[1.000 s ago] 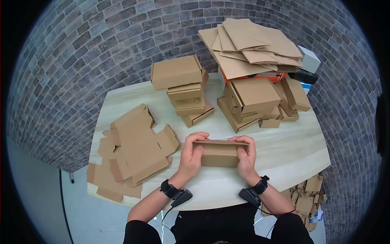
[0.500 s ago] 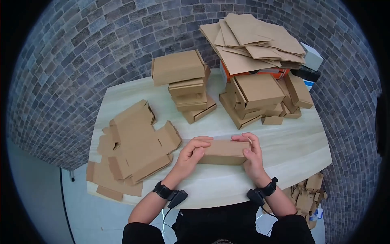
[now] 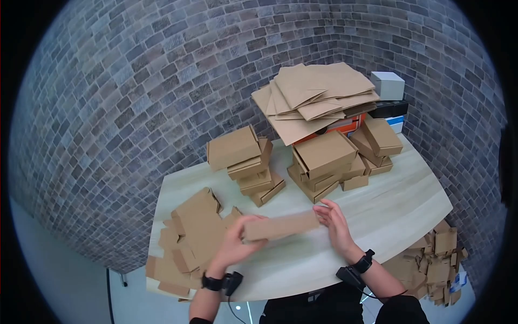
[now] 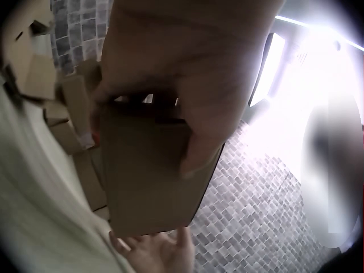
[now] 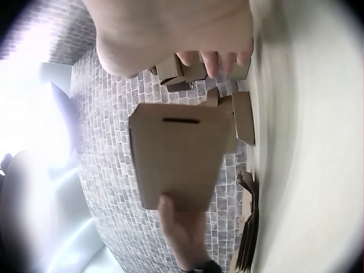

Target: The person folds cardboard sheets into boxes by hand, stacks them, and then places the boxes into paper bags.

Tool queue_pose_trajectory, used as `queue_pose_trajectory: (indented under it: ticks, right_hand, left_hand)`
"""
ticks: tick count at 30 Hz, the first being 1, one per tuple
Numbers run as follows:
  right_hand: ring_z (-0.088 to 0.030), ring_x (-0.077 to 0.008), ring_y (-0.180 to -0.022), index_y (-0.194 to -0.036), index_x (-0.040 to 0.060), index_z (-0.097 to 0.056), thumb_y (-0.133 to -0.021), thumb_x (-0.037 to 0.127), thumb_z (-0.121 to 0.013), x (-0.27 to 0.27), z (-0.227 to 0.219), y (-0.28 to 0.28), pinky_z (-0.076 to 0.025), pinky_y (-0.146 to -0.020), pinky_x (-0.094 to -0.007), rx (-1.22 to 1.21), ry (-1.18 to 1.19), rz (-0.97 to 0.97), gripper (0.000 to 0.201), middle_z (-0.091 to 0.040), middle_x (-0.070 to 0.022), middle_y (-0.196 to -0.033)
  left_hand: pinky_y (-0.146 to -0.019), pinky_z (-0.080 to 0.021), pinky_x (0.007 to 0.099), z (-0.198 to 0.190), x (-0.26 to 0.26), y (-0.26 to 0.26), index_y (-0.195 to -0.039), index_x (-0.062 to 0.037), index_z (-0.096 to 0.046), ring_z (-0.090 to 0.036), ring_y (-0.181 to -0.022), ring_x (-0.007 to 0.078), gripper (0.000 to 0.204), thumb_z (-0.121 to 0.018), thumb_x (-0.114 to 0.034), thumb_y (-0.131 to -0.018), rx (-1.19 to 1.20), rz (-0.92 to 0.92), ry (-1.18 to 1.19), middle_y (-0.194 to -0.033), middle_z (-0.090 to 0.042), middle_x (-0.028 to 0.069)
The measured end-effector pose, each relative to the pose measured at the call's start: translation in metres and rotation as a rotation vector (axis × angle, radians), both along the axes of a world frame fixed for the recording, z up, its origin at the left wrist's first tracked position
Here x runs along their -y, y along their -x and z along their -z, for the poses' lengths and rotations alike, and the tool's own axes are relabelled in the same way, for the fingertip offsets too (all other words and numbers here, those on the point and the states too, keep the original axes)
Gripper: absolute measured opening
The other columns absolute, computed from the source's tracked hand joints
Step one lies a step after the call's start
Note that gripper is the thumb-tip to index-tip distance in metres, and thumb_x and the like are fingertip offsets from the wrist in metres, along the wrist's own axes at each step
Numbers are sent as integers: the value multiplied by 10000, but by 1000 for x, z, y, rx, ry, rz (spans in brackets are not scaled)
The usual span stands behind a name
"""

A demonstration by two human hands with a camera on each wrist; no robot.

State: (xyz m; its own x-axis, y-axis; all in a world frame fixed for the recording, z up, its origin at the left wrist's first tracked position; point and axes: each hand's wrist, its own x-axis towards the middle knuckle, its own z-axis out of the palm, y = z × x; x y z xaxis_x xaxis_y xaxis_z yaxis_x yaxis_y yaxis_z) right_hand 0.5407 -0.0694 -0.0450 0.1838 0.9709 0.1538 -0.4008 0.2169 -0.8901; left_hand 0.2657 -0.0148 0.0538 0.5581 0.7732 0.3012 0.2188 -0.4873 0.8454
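A small closed cardboard box (image 3: 281,225), slightly blurred, is held above the table's front part. The left hand (image 3: 237,244) grips its left end; in the left wrist view the thumb of that hand (image 4: 187,62) lies along one face of the box (image 4: 149,176). Beside the box's right end is the right hand (image 3: 339,231), its fingers extended. The right wrist view shows the box (image 5: 179,156) apart from the right hand (image 5: 176,34), with a dark slot on one face and the left hand (image 5: 185,230) at its far end.
Flattened cardboard blanks (image 3: 199,227) lie on the table (image 3: 388,216) at left. Two groups of stacked boxes (image 3: 232,148) (image 3: 326,154) stand at the back, with flat brown sheets (image 3: 318,94) piled behind. More cardboard (image 3: 442,259) lies on the floor at right.
The right hand has let go of the box and moved off its end. The left hand has carried the box leftward and tilted it. The head view has shifted upward.
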Motion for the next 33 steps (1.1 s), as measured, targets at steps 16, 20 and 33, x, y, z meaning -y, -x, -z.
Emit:
queue_pose_trajectory:
  ticks: [16, 20, 33]
  right_hand:
    - [-609, -127, -892, -1112, 20, -572, -1040, 267, -474, -4, 21, -3, -471, -799, -262, 199, 121, 93, 275, -652, -62, -975]
    - [-625, -134, -896, -1119, 25, -574, -1047, 264, -447, -3, 17, -1, -475, -783, -266, 266, 117, 91, 281, -659, -66, -976]
    - [-621, -108, -882, -1008, 0, -613, -954, 84, -567, -32, -18, 44, -494, -772, -267, 457, 178, -314, 110, -664, -41, -926]
  left_hand:
    - [-1141, -341, 408, -104, -208, 67, -1299, -126, -593, -415, -1364, 360, 623, -492, 161, -755, -441, -210, -699, -1485, -420, 187]
    - [-1069, -424, 386, -98, -204, 129, -1208, -71, -646, -540, -1260, 324, 514, -471, 143, -775, -393, -221, -585, -1323, -578, 198]
    - [-499, -501, 298, 6, -16, 263, -969, -3, -679, -635, -570, 140, 263, -621, -254, -913, -514, -983, 279, -702, -670, 73]
